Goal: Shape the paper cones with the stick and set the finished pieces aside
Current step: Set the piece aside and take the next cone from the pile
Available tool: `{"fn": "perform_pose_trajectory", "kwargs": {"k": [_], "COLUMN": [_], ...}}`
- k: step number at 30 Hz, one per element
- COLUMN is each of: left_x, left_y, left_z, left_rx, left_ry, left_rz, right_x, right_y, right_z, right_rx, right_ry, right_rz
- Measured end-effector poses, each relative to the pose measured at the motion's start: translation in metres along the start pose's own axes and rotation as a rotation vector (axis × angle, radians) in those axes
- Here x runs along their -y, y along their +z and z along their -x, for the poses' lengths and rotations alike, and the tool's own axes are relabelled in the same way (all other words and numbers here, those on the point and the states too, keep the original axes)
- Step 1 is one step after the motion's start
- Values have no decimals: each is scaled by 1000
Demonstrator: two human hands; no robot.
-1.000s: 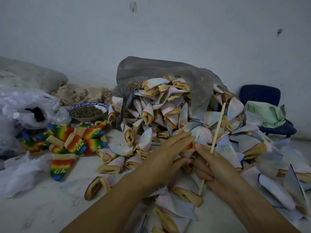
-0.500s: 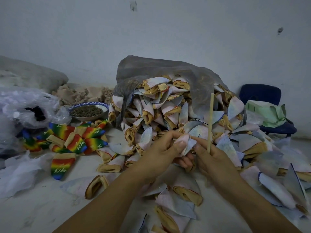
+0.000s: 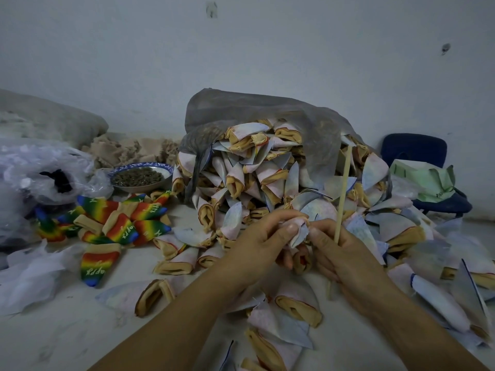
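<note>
Behind, a big heap of pale paper cones with tan rolled rims (image 3: 267,178), spilling from a grey plastic bag (image 3: 254,111). Nearer, left hand (image 3: 257,247) pinching one small pale pink-blue paper cone (image 3: 298,231). Right hand (image 3: 345,253) curled round a thin pale wooden stick (image 3: 344,188), near upright, just right of that cone. Likely needs tipping leftward into it.

The site is an improvised piecework area on the floor (image 3: 67,330) of a plain room (a home-style setup, not a factory line), as shown by the marked wall (image 3: 267,62), a grey sack (image 3: 267,116) spilling paper cones (image 3: 235,183), plastic bags (image 3: 32,167), a bowl (image 3: 139,187) and a blue chair (image 3: 415,148).
</note>
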State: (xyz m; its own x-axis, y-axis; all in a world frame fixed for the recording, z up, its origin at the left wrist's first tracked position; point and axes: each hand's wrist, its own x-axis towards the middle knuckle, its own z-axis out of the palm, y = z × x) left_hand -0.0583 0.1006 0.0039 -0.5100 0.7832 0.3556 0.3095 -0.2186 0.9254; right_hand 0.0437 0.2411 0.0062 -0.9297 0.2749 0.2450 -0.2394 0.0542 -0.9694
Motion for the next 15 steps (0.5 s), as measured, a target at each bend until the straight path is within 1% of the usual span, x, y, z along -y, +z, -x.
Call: {"fn": "perform_pose_trajectory", "kwargs": {"k": [3,6,10,13,15], "left_x": [2,5,4,3,3], "left_y": [1,0,1,-2,-2], "left_z": [0,0,0,-1,-1], "left_rx": [-54,-64,-64,-104,-101], "left_ry": [4,-24,-23,-2,-14], "left_rz": [-17,-15,-75,-141,-188], "right_x": [0,0,4,7,9], "right_y": [-1,-1,0,4,6], "right_z": [0,-1,0,1,0], "right_rx": [-47,-63,-14,9,-19], "right_ry": [-8,-20,-24,-62,-77], "right_rz": [96,167,142,195,252]}}
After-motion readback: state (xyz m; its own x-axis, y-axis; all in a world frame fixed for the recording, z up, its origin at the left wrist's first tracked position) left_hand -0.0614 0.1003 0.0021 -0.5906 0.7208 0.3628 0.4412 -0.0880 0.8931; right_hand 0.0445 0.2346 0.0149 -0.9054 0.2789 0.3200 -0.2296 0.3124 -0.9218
